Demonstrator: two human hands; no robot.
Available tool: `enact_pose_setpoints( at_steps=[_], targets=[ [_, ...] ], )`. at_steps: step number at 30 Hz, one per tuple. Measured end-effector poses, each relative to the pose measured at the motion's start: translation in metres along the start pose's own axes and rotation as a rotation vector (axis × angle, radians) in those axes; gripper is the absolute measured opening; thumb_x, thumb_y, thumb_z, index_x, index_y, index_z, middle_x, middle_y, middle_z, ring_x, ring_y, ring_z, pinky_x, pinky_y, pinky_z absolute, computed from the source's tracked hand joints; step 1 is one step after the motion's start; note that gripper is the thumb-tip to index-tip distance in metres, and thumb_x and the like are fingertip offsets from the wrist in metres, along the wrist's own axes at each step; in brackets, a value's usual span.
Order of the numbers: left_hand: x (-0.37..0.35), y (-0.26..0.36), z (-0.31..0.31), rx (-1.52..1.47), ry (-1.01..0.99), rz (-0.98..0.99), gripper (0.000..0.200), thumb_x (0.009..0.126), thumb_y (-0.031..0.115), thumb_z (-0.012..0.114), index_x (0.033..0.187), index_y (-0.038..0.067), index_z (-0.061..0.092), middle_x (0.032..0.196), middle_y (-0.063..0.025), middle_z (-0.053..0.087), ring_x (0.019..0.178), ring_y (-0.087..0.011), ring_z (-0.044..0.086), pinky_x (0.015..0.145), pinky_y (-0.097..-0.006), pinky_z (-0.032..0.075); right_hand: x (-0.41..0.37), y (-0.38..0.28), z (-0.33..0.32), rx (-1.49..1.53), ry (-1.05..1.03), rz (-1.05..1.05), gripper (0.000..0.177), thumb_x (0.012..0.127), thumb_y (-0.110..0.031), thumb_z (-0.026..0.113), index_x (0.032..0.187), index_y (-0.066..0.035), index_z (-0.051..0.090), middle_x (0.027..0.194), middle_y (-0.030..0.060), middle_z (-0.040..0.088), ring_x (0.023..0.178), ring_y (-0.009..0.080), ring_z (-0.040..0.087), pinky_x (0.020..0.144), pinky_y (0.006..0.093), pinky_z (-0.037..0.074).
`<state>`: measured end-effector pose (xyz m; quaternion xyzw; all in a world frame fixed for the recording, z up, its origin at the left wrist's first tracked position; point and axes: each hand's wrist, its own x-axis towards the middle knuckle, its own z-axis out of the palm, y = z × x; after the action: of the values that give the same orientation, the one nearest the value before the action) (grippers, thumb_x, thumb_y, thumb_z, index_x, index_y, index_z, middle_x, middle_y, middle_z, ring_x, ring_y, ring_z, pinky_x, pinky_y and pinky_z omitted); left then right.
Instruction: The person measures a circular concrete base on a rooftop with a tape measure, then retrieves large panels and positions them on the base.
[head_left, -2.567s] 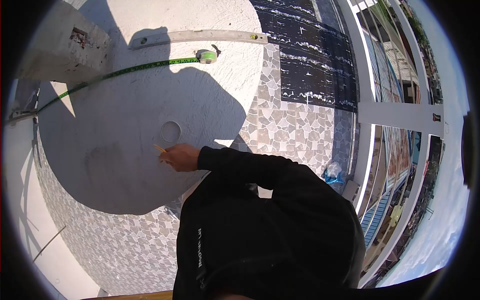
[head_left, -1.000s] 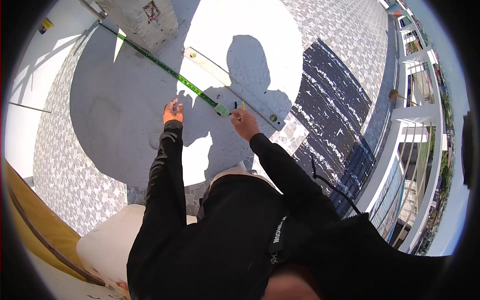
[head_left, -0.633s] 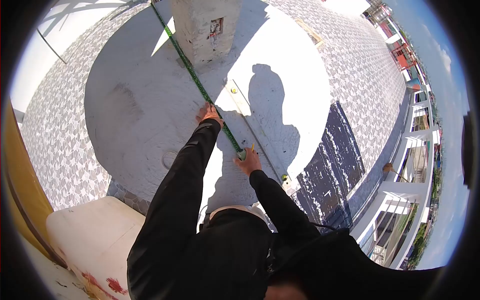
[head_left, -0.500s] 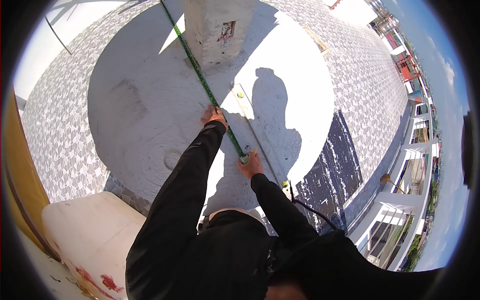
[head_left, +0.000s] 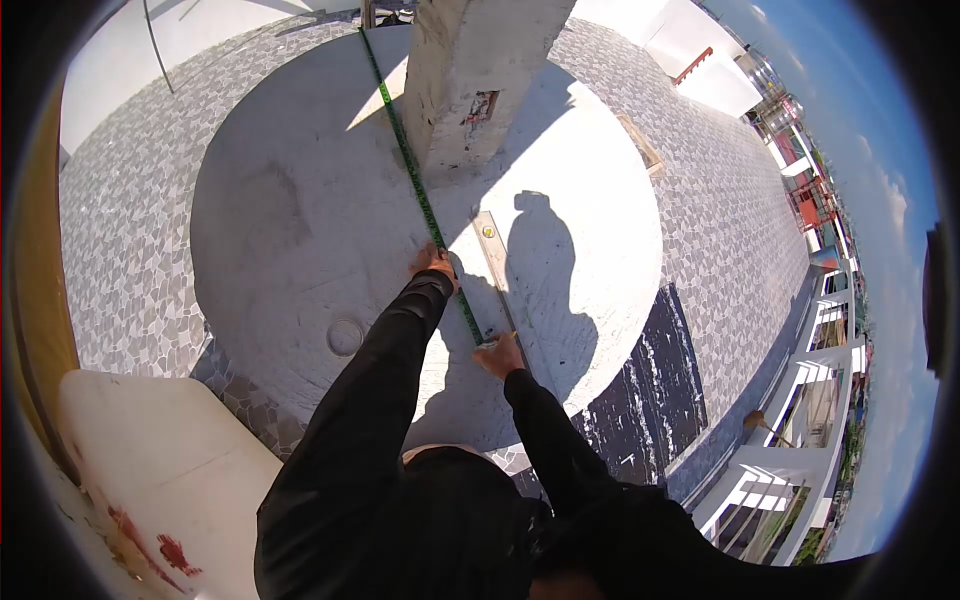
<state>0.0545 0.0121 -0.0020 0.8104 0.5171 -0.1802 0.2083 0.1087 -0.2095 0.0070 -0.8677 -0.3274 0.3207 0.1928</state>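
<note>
A green tape measure (head_left: 403, 145) lies stretched over a round, pale concrete slab (head_left: 270, 250), passing just left of a square post. Partway along the blade, my left hand (head_left: 433, 262) holds it against the slab, some fingers resting on the surface to its left. Nearer my body, my right hand (head_left: 502, 356) is closed around the tape's near end; the case is mostly hidden by the fingers. A thin orange-yellow stick, perhaps a pencil, shows faintly at that hand. Just right of the tape lies a spirit level (head_left: 488, 232), its near part hidden behind my right hand.
The concrete post (head_left: 455, 100) rises from the slab. A round ring mark (head_left: 345, 337) shows near my left forearm. A large whitish container (head_left: 165, 450) stands at the lower left. Dark sheeting (head_left: 645, 385) covers floor at right, before a white railing (head_left: 800, 440). Patterned tiles surround the slab.
The view has tilted up and shifted, so the slab and hands appear lower. My right hand now covers the level's near part. Both hands stay on the tape measure.
</note>
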Motion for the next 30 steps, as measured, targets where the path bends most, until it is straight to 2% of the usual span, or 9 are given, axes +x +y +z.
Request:
enact_pose_setpoints(
  at_steps=[2, 5, 8, 15, 18, 21, 27, 29, 30],
  targets=[
    [0.0, -0.001, 0.003, -0.014, 0.008, 0.0, 0.089, 0.074, 0.047, 0.069, 0.142, 0.017, 0.019, 0.148, -0.0045, 0.01, 0.134, -0.0243, 0.02, 0.107, -0.0478, 0.028, 0.005, 0.0, 0.002, 0.254, -0.202, 0.121, 0.046, 0.076, -0.04, 0.067, 0.095, 0.001, 0.059, 0.085, 0.0138, 0.06, 0.07, 0.0236, 0.063, 0.057, 0.0368, 0.052],
    [-0.002, -0.001, 0.003, -0.019, 0.014, -0.002, 0.088, 0.075, 0.047, 0.069, 0.142, 0.017, 0.02, 0.149, -0.0048, 0.01, 0.135, -0.024, 0.019, 0.107, -0.0471, 0.028, 0.0, -0.008, -0.002, 0.314, -0.155, 0.13, 0.053, 0.082, -0.051, 0.057, 0.089, 0.002, 0.064, 0.079, 0.0116, 0.059, 0.061, 0.0187, 0.062, 0.049, 0.0335, 0.052],
    [-0.002, -0.001, 0.0, -0.02, 0.023, 0.006, 0.088, 0.075, 0.047, 0.069, 0.142, 0.016, 0.021, 0.149, -0.0045, 0.01, 0.135, -0.024, 0.019, 0.107, -0.047, 0.028, 0.001, -0.01, -0.009, 0.359, -0.203, 0.181, 0.056, 0.083, -0.052, 0.055, 0.096, 0.001, 0.063, 0.083, 0.0121, 0.06, 0.064, 0.0201, 0.062, 0.053, 0.0347, 0.054],
    [-0.008, -0.005, -0.016, -0.083, -0.084, 0.043, 0.093, 0.073, 0.044, 0.072, 0.143, 0.016, 0.018, 0.151, -0.0067, 0.001, 0.138, -0.0311, 0.011, 0.107, -0.0495, 0.027, 0.006, -0.01, 0.0, 0.488, -0.251, 0.322, 0.051, 0.086, -0.044, 0.054, 0.106, 0.003, 0.059, 0.088, 0.0132, 0.06, 0.07, 0.0247, 0.062, 0.054, 0.0373, 0.055],
    [-0.007, -0.003, -0.014, -0.074, -0.066, 0.022, 0.092, 0.073, 0.044, 0.071, 0.143, 0.016, 0.019, 0.151, -0.0045, 0.002, 0.138, -0.0309, 0.012, 0.107, -0.0494, 0.027, -0.003, -0.025, -0.003, 0.556, -0.118, 0.408, 0.047, 0.084, -0.04, 0.055, 0.103, 0.002, 0.061, 0.091, 0.0136, 0.06, 0.071, 0.0262, 0.062, 0.054, 0.0388, 0.055],
    [-0.007, -0.001, -0.013, -0.036, -0.076, 0.034, 0.091, 0.073, 0.046, 0.07, 0.143, 0.016, 0.019, 0.151, -0.0024, 0.002, 0.138, -0.0307, 0.012, 0.107, -0.0489, 0.028, -0.006, -0.033, -0.008, 0.468, -0.085, 0.445, 0.038, 0.081, -0.034, 0.055, 0.092, 0.001, 0.064, 0.084, 0.0133, 0.062, 0.072, 0.0257, 0.062, 0.053, 0.0393, 0.054],
    [-0.005, 0.0, -0.015, -0.011, -0.082, 0.021, 0.087, 0.075, 0.046, 0.068, 0.143, 0.02, 0.02, 0.151, 0.0022, 0.004, 0.138, -0.0262, 0.013, 0.106, -0.0495, 0.031, 0.001, -0.024, 0.003, 0.416, 0.048, 0.339, 0.038, 0.08, -0.03, 0.052, 0.075, 0.005, 0.064, 0.063, 0.0156, 0.061, 0.05, 0.029, 0.06, 0.048, 0.0408, 0.051],
    [-0.006, 0.001, -0.015, -0.003, -0.075, 0.015, 0.087, 0.075, 0.047, 0.068, 0.143, 0.02, 0.02, 0.151, 0.0022, 0.004, 0.138, -0.0265, 0.013, 0.105, -0.0494, 0.032, 0.002, -0.02, 0.002, 0.378, -0.057, 0.363, 0.039, 0.079, -0.033, 0.051, 0.091, 0.002, 0.065, 0.09, 0.016, 0.063, 0.072, 0.0304, 0.063, 0.053, 0.0419, 0.054],
    [-0.006, 0.002, -0.013, 0.001, -0.067, 0.008, 0.086, 0.076, 0.047, 0.067, 0.143, 0.02, 0.02, 0.151, 0.0023, 0.005, 0.137, -0.0267, 0.013, 0.105, -0.0494, 0.033, 0.002, -0.018, 0.003, 0.383, -0.056, 0.368, 0.039, 0.079, -0.033, 0.051, 0.091, 0.002, 0.065, 0.09, 0.016, 0.063, 0.072, 0.0304, 0.063, 0.053, 0.0419, 0.054]
  ],
)
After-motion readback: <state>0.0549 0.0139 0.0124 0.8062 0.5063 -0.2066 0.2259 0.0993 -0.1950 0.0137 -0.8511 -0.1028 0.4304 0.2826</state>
